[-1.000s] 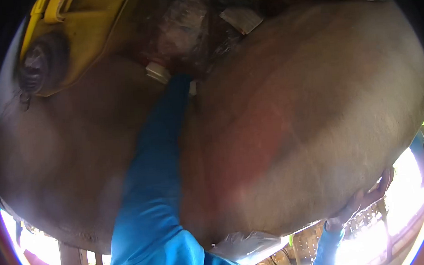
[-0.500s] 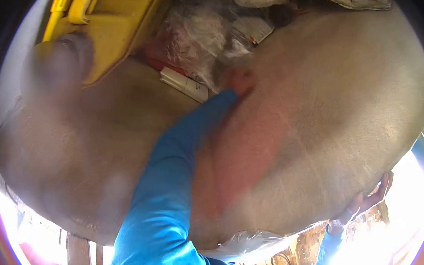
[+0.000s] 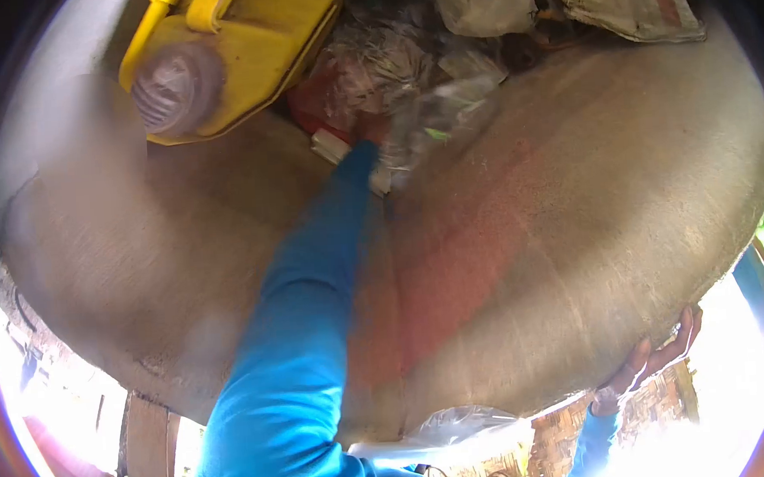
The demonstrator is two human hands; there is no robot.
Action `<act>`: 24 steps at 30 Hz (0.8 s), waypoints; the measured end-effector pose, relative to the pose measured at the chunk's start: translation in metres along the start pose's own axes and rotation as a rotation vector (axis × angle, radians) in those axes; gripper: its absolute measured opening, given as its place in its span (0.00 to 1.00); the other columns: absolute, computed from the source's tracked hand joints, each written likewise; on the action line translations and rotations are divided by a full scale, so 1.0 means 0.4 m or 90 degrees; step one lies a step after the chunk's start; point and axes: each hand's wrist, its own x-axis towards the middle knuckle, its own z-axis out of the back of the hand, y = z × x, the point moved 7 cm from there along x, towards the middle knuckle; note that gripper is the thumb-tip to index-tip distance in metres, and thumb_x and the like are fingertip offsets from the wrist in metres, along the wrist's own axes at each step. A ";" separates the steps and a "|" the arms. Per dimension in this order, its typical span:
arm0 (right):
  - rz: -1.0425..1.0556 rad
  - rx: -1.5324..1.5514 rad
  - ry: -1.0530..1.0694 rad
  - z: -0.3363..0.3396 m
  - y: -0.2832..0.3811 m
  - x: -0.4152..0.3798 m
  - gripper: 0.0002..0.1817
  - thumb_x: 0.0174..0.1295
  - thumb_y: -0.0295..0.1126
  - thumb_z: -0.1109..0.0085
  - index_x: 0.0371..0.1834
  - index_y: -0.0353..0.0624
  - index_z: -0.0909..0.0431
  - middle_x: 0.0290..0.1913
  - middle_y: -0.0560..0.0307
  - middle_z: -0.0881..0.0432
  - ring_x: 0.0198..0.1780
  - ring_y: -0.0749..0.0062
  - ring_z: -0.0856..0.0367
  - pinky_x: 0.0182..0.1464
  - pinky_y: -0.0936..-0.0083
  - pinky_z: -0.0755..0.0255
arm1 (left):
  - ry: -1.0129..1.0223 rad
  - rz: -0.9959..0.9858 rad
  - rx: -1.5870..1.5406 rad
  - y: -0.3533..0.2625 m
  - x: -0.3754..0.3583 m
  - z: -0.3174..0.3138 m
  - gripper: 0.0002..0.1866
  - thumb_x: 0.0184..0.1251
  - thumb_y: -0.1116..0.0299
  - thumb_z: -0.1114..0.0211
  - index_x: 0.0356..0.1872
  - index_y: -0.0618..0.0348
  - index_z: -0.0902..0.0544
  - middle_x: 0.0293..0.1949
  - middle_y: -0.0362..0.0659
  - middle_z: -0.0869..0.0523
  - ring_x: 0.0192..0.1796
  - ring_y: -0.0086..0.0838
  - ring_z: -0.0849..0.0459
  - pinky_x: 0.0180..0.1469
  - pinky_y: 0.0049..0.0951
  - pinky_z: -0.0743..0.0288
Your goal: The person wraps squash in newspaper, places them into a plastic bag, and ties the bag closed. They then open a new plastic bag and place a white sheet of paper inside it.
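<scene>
My left arm in a blue sleeve reaches across the brown worn tabletop (image 3: 587, 193) to a heap of crumpled clear plastic bags (image 3: 398, 56). My left hand (image 3: 371, 134) is blurred and mostly lost among the bags, so its fingers do not show clearly. Close to it lies a white box-like piece (image 3: 330, 146), partly covered by the sleeve, and something red (image 3: 310, 100) under the plastic. At the lower right, my right hand (image 3: 652, 364) rests against the table's rim with its fingers stretched out, holding nothing.
A yellow jerrycan (image 3: 260, 55) with a ribbed round cap stands at the back left. Whitish sacks (image 3: 620, 1) lie at the back right. Clear plastic (image 3: 465, 426) hangs at the near edge. Beyond it are a wooden post (image 3: 147, 449) and a woven wall (image 3: 650, 401).
My left hand has moved left from the bags' right side toward the white piece, and the clear plastic has shifted. The view has turned slightly. My right hand stays at the rim.
</scene>
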 end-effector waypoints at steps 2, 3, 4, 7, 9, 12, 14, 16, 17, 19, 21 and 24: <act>0.001 -0.006 0.003 0.001 -0.013 -0.002 0.35 0.61 0.54 0.53 0.65 0.40 0.40 0.65 0.42 0.42 0.70 0.51 0.48 0.70 0.50 0.54 | -0.173 0.111 0.079 0.114 -0.061 0.197 0.22 0.71 0.58 0.58 0.60 0.55 0.28 0.56 0.45 0.22 0.58 0.41 0.26 0.64 0.42 0.40; 0.001 -0.007 0.001 0.000 -0.020 -0.003 0.35 0.61 0.54 0.53 0.65 0.40 0.40 0.65 0.42 0.42 0.70 0.51 0.48 0.70 0.50 0.54 | -0.205 0.152 0.148 0.087 -0.084 0.267 0.21 0.71 0.58 0.57 0.58 0.55 0.27 0.54 0.45 0.22 0.57 0.41 0.26 0.63 0.42 0.39; 0.001 -0.008 -0.002 0.006 -0.028 -0.003 0.35 0.61 0.54 0.53 0.65 0.40 0.40 0.65 0.42 0.42 0.70 0.51 0.48 0.70 0.50 0.54 | -0.220 0.174 0.181 0.090 -0.082 0.315 0.20 0.70 0.58 0.56 0.57 0.55 0.27 0.53 0.45 0.21 0.56 0.41 0.25 0.62 0.42 0.39; 0.002 -0.010 -0.005 0.011 -0.049 0.002 0.35 0.61 0.54 0.53 0.65 0.40 0.40 0.65 0.42 0.42 0.70 0.51 0.48 0.70 0.50 0.54 | -0.243 0.180 0.220 0.111 -0.049 0.387 0.18 0.69 0.59 0.54 0.52 0.56 0.26 0.49 0.46 0.21 0.52 0.41 0.24 0.58 0.43 0.36; 0.001 -0.020 -0.003 0.011 -0.052 0.001 0.36 0.61 0.54 0.53 0.65 0.40 0.40 0.65 0.42 0.42 0.70 0.51 0.48 0.70 0.50 0.54 | -0.245 0.191 0.242 0.132 -0.044 0.400 0.16 0.68 0.59 0.53 0.49 0.56 0.25 0.46 0.46 0.20 0.49 0.41 0.23 0.55 0.43 0.34; 0.000 -0.027 -0.014 0.019 -0.064 0.003 0.36 0.61 0.54 0.53 0.65 0.40 0.40 0.65 0.42 0.42 0.70 0.51 0.48 0.70 0.50 0.54 | -0.260 0.238 0.279 0.178 -0.051 0.415 0.14 0.66 0.59 0.51 0.44 0.57 0.23 0.42 0.46 0.19 0.45 0.41 0.21 0.51 0.44 0.32; -0.002 -0.032 -0.015 0.020 -0.068 0.004 0.36 0.61 0.54 0.52 0.65 0.40 0.40 0.65 0.42 0.41 0.70 0.51 0.48 0.70 0.50 0.54 | -0.280 0.264 0.312 0.186 -0.046 0.405 0.13 0.66 0.60 0.49 0.41 0.57 0.22 0.40 0.47 0.19 0.42 0.41 0.20 0.48 0.44 0.30; -0.004 -0.034 -0.015 0.024 -0.071 0.003 0.36 0.61 0.54 0.52 0.65 0.40 0.40 0.65 0.42 0.41 0.70 0.51 0.48 0.70 0.50 0.54 | -0.289 0.249 0.357 0.157 -0.003 0.352 0.13 0.65 0.60 0.48 0.38 0.58 0.21 0.37 0.47 0.18 0.40 0.41 0.19 0.46 0.45 0.29; -0.008 -0.033 -0.011 0.024 -0.073 0.004 0.36 0.61 0.54 0.52 0.65 0.40 0.40 0.65 0.42 0.41 0.70 0.51 0.48 0.70 0.50 0.54 | -0.290 0.196 0.382 0.115 0.042 0.294 0.12 0.64 0.60 0.47 0.36 0.58 0.21 0.36 0.47 0.18 0.38 0.41 0.19 0.44 0.45 0.28; -0.012 -0.029 -0.009 0.016 -0.068 0.006 0.36 0.60 0.54 0.52 0.65 0.40 0.40 0.65 0.42 0.41 0.70 0.51 0.48 0.70 0.49 0.54 | -0.281 -0.002 0.369 -0.039 0.139 0.098 0.12 0.63 0.60 0.46 0.33 0.58 0.20 0.33 0.47 0.18 0.36 0.41 0.18 0.42 0.45 0.26; -0.015 -0.026 -0.010 0.015 -0.060 0.006 0.36 0.60 0.55 0.52 0.65 0.40 0.40 0.65 0.42 0.41 0.70 0.51 0.48 0.70 0.49 0.54 | -0.150 -0.343 -0.150 -0.301 0.138 -0.095 0.14 0.67 0.63 0.45 0.47 0.58 0.18 0.44 0.46 0.17 0.46 0.34 0.19 0.50 0.33 0.25; -0.019 -0.027 -0.008 0.011 -0.046 0.002 0.36 0.60 0.55 0.52 0.65 0.40 0.40 0.65 0.42 0.41 0.70 0.51 0.48 0.70 0.49 0.54 | 0.090 -0.207 -0.349 -0.959 -0.192 0.033 0.11 0.56 0.64 0.41 0.24 0.61 0.18 0.30 0.46 0.17 0.35 0.31 0.20 0.39 0.30 0.25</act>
